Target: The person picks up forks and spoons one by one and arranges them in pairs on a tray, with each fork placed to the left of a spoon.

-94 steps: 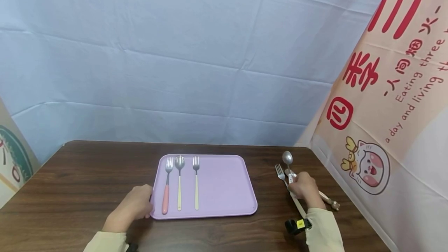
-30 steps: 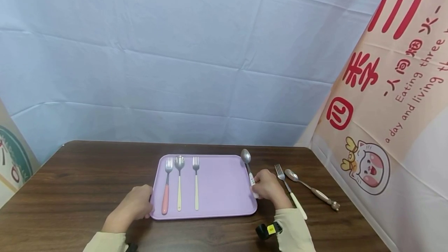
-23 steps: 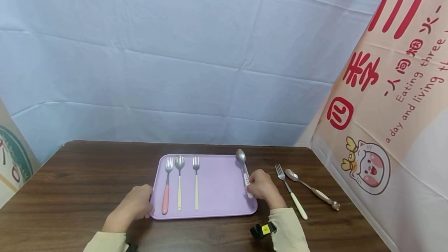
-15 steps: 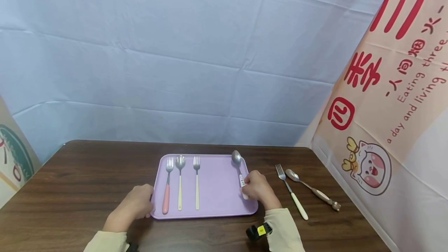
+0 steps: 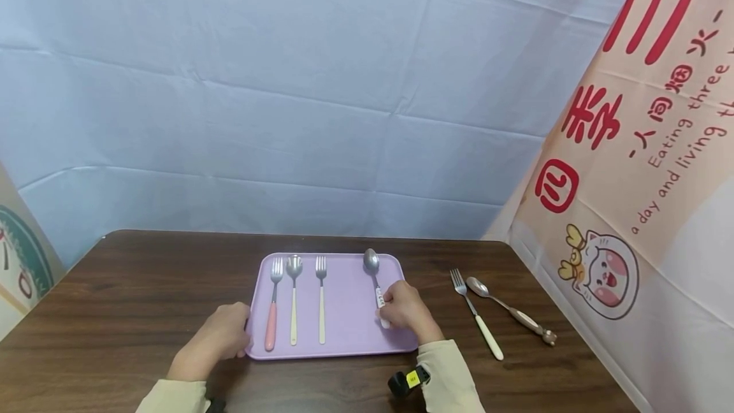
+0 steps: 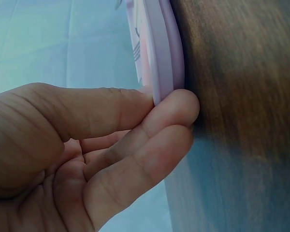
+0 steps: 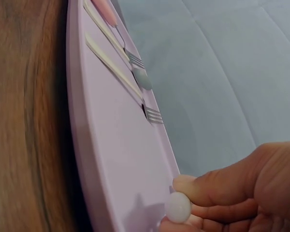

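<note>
A lilac tray (image 5: 350, 346) lies on the wooden table. My left hand (image 5: 220, 333) pinches its left rim, thumb on top and fingers beneath, as the left wrist view shows. Over the right part of the tray, my right hand (image 5: 406, 311) pinches a spoon (image 5: 371, 262) by its white handle; the handle's rounded white end (image 7: 178, 208) faces the right wrist camera. Side by side on the tray's left half lie a fork with a pink handle (image 5: 271, 327), a spoon with a cream handle (image 5: 294, 311) and a fork with a cream handle (image 5: 322, 311).
Right of the tray, a fork with a white handle (image 5: 487, 336) and a spoon with a brown, animal-shaped handle end (image 5: 524, 319) lie on the dark table (image 5: 160, 285). A pale blue cloth (image 5: 287, 94) hangs behind, and a printed cloth (image 5: 642, 164) borders the right.
My right hand has carried the white-handled spoon from the pile at the right, leftward over the tray's rim to above its right part. The left hand stays at the tray's left rim.
</note>
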The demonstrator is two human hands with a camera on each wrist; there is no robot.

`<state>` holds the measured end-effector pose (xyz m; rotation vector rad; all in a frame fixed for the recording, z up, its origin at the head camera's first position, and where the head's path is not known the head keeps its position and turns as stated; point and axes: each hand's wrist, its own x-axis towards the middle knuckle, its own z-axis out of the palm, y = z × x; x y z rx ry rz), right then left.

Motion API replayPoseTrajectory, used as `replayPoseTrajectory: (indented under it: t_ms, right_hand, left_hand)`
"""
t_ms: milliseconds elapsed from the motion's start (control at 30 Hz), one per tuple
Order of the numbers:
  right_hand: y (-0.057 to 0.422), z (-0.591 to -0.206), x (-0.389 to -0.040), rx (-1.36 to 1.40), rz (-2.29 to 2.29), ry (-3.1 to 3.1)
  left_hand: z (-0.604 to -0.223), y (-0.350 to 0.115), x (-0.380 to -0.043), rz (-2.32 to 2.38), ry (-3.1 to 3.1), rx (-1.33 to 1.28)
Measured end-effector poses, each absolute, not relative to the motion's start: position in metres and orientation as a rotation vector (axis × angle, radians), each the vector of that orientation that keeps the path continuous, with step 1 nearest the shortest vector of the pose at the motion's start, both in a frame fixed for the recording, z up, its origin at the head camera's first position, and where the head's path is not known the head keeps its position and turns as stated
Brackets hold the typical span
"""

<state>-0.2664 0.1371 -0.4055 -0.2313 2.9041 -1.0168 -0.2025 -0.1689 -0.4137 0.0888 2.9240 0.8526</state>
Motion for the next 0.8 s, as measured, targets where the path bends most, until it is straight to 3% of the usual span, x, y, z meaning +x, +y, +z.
replayPoseTrajectory:
  t_ms: [800]
  right_hand:
    - [0.108, -0.416, -0.262, -0.334, -1.043, 2.891]
  left_hand:
    - [-0.414, -0.170, -0.203, 0.859, 2.938, 0.114]
